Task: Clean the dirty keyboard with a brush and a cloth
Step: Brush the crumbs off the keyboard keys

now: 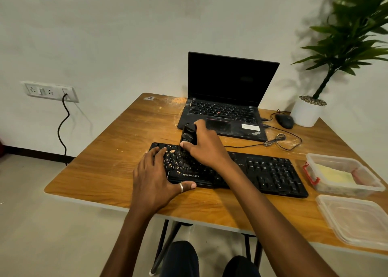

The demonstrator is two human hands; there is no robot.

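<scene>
A black keyboard (270, 174) lies across the wooden table (117, 151), with orange crumbs scattered over the keys of its left part. My left hand (155, 176) rests on the keyboard's left end, fingers spread over the keys and thumb along the front edge. My right hand (205, 146) grips a black brush (188, 135) held upright at the keyboard's top edge, its lower end down among the crumbed keys. No cloth is visible.
An open black laptop (226, 100) stands behind the keyboard, crumbs and dust beside it. A black mouse (284, 120) and its coiled cable lie at the right, near a white plant pot (307, 112). A clear plastic box (340, 175) and its lid (354, 220) occupy the right edge.
</scene>
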